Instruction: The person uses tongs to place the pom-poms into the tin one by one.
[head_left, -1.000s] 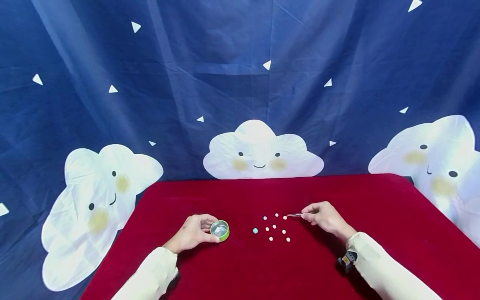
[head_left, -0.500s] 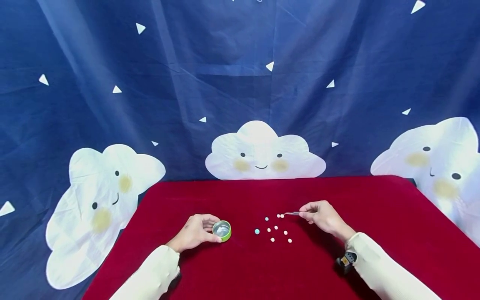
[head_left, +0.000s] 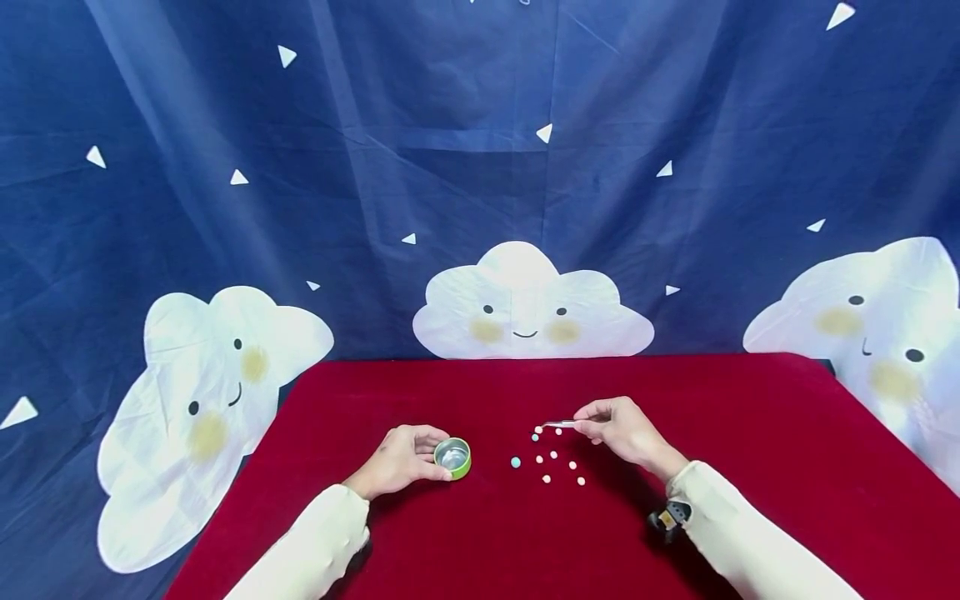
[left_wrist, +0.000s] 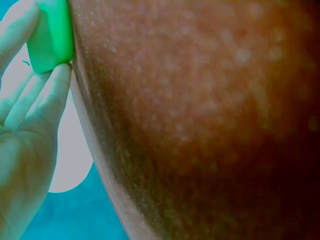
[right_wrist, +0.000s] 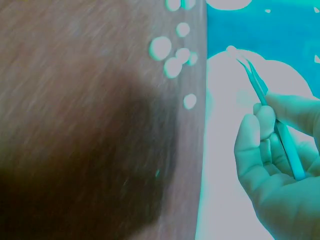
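In the head view, a left hand grips a round, open-topped green tin with a silvery inside, at the left of a red cloth-covered table. A right hand pinches slim silvery metal tweezers, whose tips meet a small round white ball just beside a small blue ball. Six other white balls and a larger blue ball lie scattered nearby, between the hands. Behind hangs a dark-blue fabric backdrop with white smiling clouds.

In the left wrist view, thumb and fingers clasp the tin's side.

In the right wrist view, the pinched tweezers have the white ball at their tips, apart from the table.
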